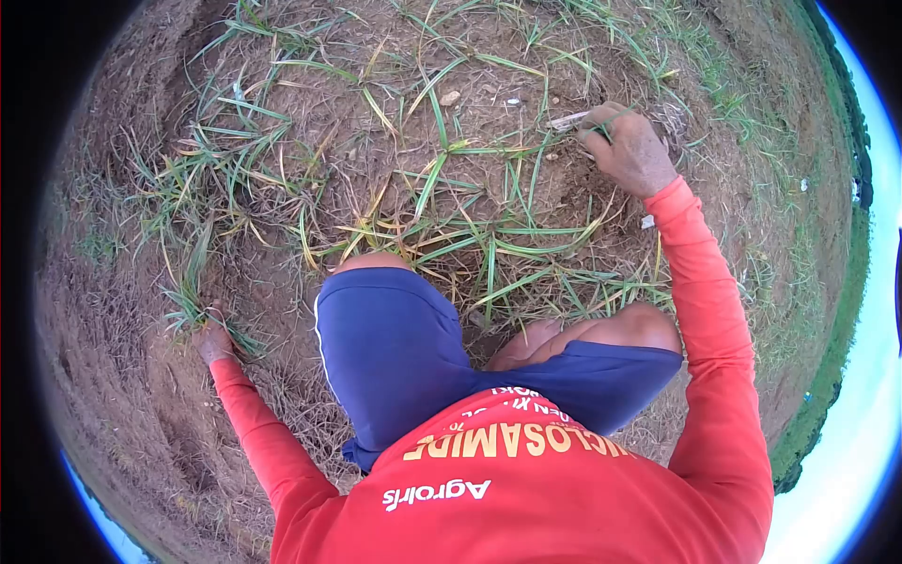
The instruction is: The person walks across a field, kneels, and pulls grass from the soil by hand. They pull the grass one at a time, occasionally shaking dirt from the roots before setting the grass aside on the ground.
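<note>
At the left, low beside my knee, my left hand (pixel 214 340) is closed around a bunch of green grass (pixel 188 306), whose blades stick out on both sides of the fingers. My right hand (pixel 631 155) is curled into a fist close to the soil at the upper right. A pale, narrow, flat piece (pixel 567 121) juts out by its fingertips; whether this is a tool's blade or a dry stalk I cannot make out. Long grass blades (pixel 498 148) reach across the ground to that hand. The inside of the fist is hidden.
Rooted grass tufts (pixel 434 179) spread over brown soil (pixel 329 103) in front of my bent legs in blue shorts (pixel 385 348). A denser clump (pixel 254 155) grows at the upper left. Small stones (pixel 450 98) and white scraps lie about. Dry straw covers the ground around me.
</note>
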`<control>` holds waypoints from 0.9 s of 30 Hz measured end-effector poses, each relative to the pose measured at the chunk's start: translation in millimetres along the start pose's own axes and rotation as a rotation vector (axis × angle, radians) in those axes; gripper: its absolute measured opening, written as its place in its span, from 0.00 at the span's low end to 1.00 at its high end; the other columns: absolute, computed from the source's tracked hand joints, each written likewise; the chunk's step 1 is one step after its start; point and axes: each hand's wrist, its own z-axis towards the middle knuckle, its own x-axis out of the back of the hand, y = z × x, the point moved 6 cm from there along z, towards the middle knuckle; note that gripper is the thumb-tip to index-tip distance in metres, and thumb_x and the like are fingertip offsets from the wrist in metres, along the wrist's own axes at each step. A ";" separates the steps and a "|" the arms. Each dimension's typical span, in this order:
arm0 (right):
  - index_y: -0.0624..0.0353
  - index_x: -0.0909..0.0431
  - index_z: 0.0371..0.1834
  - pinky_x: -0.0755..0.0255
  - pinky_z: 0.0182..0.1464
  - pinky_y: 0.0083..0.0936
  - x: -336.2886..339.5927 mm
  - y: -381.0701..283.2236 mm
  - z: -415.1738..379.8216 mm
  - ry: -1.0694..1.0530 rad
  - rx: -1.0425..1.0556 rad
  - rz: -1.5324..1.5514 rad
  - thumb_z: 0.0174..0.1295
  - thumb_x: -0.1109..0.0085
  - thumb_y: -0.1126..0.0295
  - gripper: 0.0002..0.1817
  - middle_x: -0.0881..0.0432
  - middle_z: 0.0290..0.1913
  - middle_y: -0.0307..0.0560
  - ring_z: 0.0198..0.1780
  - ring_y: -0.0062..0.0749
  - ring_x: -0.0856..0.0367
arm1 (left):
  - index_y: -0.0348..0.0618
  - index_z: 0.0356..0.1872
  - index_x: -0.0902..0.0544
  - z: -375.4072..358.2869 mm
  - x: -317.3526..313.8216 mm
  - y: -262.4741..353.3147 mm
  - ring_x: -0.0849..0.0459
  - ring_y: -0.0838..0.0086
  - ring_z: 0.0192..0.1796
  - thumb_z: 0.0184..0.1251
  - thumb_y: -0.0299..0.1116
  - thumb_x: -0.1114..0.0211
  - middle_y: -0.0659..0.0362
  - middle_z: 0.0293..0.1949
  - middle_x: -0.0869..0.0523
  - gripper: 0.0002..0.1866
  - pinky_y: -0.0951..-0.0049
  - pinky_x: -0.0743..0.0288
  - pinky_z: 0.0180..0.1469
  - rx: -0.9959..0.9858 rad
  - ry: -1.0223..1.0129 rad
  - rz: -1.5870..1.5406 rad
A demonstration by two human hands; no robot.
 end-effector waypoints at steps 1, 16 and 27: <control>0.61 0.18 0.50 0.21 0.50 0.40 -24.0 -7.1 -3.4 -0.036 0.171 0.013 0.63 0.33 0.69 0.14 0.15 0.44 0.56 0.44 0.52 0.15 | 0.31 0.52 0.14 -4.0 1.6 6.2 0.17 0.67 0.48 0.63 0.46 0.22 0.53 0.48 0.11 0.27 0.64 0.24 0.54 0.013 0.009 -0.064; 0.58 0.20 0.49 0.23 0.47 0.42 -96.5 -49.1 -4.1 -0.144 0.312 -0.118 0.66 0.35 0.71 0.10 0.19 0.45 0.53 0.47 0.54 0.18 | 0.33 0.44 0.13 -30.0 8.0 21.9 0.16 0.69 0.41 0.57 0.37 0.20 0.58 0.40 0.11 0.20 0.64 0.23 0.48 0.196 0.241 -0.561; 0.61 0.20 0.42 0.24 0.43 0.42 -103.3 -53.4 0.5 -0.139 0.215 0.071 0.66 0.35 0.74 0.06 0.19 0.39 0.56 0.41 0.57 0.18 | 0.32 0.39 0.14 -64.0 -0.3 48.2 0.19 0.68 0.35 0.66 0.44 0.24 0.54 0.33 0.11 0.21 0.62 0.25 0.44 -0.075 0.356 -0.333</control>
